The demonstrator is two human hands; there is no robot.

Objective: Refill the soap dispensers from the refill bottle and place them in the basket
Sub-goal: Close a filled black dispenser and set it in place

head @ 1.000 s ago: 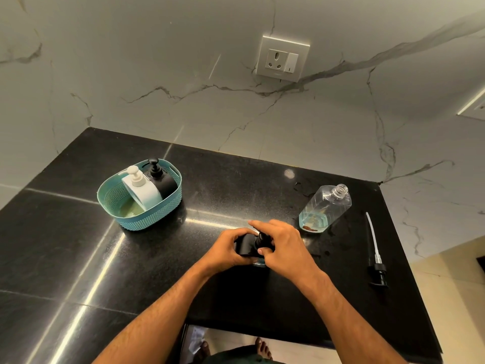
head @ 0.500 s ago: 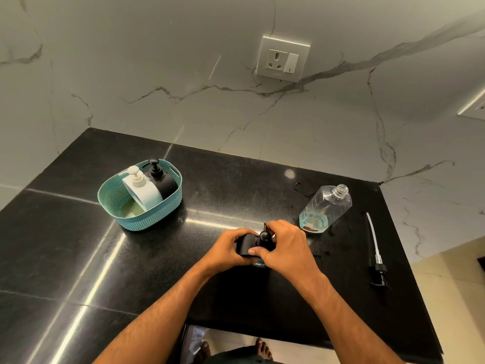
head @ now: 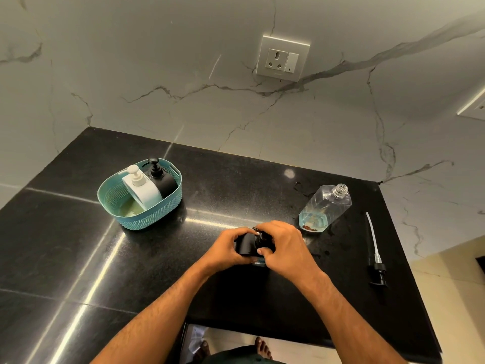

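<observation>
Black dispenser stands upright on the counter, clasped by the left hand, while right hand fingers pinch its pump head, probably screwing it on; the basket lies far left of them, nearer the left hand.

A white wall socket is sitting on a veined marble wall above a glossy black desk.

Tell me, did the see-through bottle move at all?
No. The clear refill bottle sits in the same spot, right of the hands and left of the loose pump on the black counter.
</observation>
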